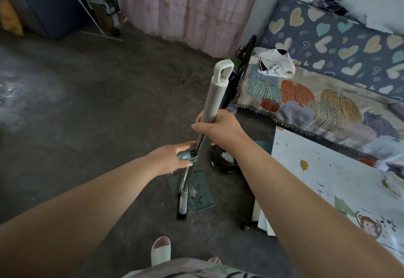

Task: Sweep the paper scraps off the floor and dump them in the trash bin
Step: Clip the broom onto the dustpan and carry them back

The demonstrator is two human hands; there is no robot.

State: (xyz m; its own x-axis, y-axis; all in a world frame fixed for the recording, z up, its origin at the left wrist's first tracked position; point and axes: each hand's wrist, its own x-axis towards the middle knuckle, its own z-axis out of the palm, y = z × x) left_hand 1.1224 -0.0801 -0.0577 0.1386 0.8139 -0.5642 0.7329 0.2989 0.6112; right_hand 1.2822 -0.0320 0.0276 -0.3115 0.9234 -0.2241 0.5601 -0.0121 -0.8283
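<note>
Right hand [218, 131] wrapped round the broom [215, 96] at the bottom of its white grip, where the metal shaft begins; shaft near upright, top tilted away. Left hand [172, 157] lower down, thumb below and fingers above, pinching the teal clip [185, 155] that sits against the shaft. Bristles [182, 211] down on the floor [98, 113] at the near edge of the dustpan [201, 192], which lies flat with a little debris on it. Bin [225, 164], black-lined, just beyond the dustpan on the right; white scraps [226, 156] already show inside it. No scraps spotted on the open floor, so this reads as late in the job: broom and dustpan handle being joined or parted at the clip; cannot tell which. To do it well: keep the right hand firm so the shaft stays put, and let the left hand do only the clip work, pushing square across the shaft rather than twisting. Keep the pan flat meanwhile, as a jolt at the clip would probably tip the debris back out. If the pan goes to the bin again, lift it level and tilt only once over the liner. The board [328, 179] leaning by the bed [306, 102] stands close on the right, so swing the long handle away from it.
</note>
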